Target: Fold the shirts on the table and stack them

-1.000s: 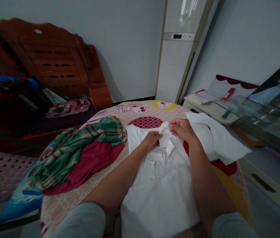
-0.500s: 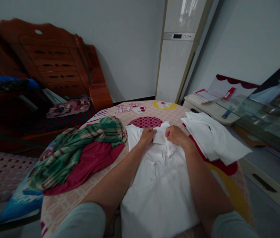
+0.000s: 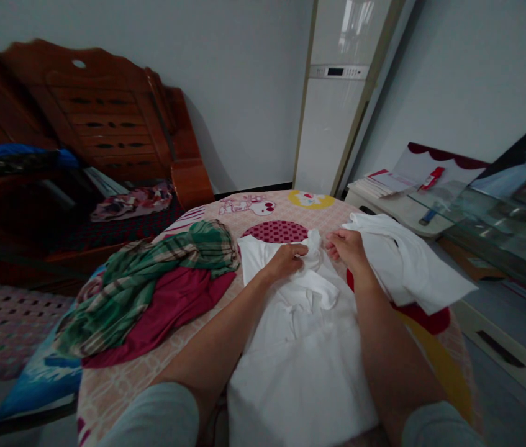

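- Pinching the bunched far end of the white garment (image 3: 302, 366) between the fingers of the left hand (image 3: 285, 262).
- Holding the right hand (image 3: 350, 246) just to the right of that bunched end, with fingers drawn together; cannot tell whether gripping any cloth there.
- Having the garment laid lengthwise on the round desk (image 3: 179, 338), between both forearms, wrinkled in the middle and smoother at the near end.
- Having a green plaid cloth (image 3: 151, 282) over a crimson cloth (image 3: 169, 304) to the left, apart from the hands.
- Having a white pile (image 3: 405, 261) just beyond the right wrist, also on the desk.
- Facing a wooden chair (image 3: 104, 133) at far left.
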`<state>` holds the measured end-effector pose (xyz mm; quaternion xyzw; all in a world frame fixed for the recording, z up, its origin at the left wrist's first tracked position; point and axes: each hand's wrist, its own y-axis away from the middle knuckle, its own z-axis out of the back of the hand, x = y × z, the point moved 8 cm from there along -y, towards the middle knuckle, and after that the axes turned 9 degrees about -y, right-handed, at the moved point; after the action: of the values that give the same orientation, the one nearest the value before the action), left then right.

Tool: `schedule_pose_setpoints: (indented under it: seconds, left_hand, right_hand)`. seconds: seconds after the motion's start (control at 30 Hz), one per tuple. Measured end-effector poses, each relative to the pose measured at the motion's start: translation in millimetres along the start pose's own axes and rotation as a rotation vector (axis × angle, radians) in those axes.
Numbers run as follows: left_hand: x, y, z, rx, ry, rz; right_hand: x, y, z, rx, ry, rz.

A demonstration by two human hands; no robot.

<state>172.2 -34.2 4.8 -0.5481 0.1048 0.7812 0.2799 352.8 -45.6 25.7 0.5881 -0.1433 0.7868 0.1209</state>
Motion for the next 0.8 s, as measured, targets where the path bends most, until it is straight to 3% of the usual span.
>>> schedule_pose_setpoints:
  seconds: [0.1,0.17,0.33,0.63,0.7,0.8]
  left_hand:
    - [-18,4,-20.8,0.055,-0.32,-0.197]
    - [-22,7,-34.1,0.086,-0.415,-0.265]
    - [-19,10,-47.1,0.14,-0.501,-0.307]
    - [-26,8,-37.3,0.064,-0.372,-0.303]
    - [-20,3,-24.3,0.006,-0.251,-0.205]
    - [4,-2,4.6,-0.129,0.028,0.046]
  right_hand:
    - [4,-1,-6,0.048,0.25,0.121]
    - [12,2,-10,0.063,0.453,0.203]
    - [13,3,-5,-0.007,0.756,0.144]
    - [4,-4,6,-0.089,0.522,0.118]
    - [-7,-5,5,-0.064,0.343,0.019]
    - [-24,-3,0,-0.013,0.111,-0.138]
